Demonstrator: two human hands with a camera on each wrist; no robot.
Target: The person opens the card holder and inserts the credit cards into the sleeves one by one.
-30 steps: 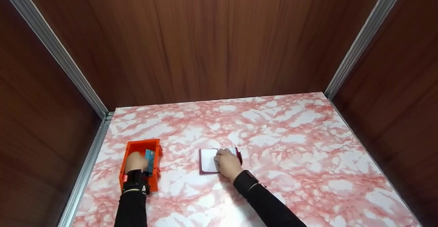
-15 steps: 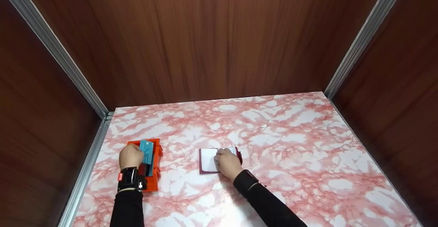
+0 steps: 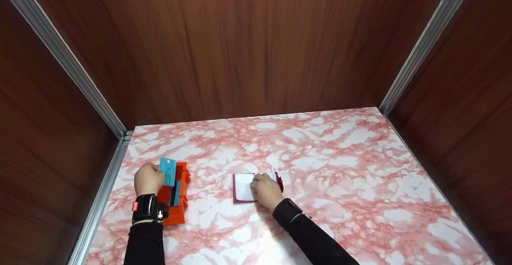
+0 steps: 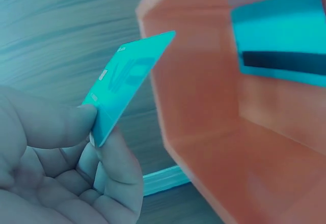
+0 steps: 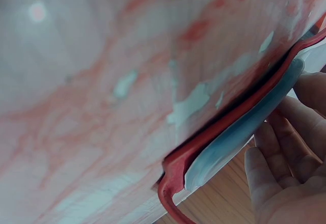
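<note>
My left hand (image 3: 148, 180) pinches a blue card (image 3: 167, 171) between thumb and fingers, above the left side of an orange bin (image 3: 182, 213). In the left wrist view the card (image 4: 127, 76) is tilted, and its chip and large lettering show. A second blue card (image 4: 285, 40) with a dark stripe stays inside the bin (image 4: 198, 91). Right of the bin lies an opened dark red card holder (image 3: 235, 195) with pale leaves. My right hand (image 3: 267, 191) holds its leaves; in the right wrist view, curled fingers meet the clear sleeve's edge (image 5: 239, 132).
A pink-and-white marbled tabletop (image 3: 340, 169) lies under everything. Brown wood-grain panels (image 3: 256, 49) stand behind and at both sides, with metal rails (image 3: 72, 61) at the corners.
My left hand has lifted the blue card up out of the orange bin, moving slightly left. A second card now shows in the bin. My right hand has stayed on the card holder.
</note>
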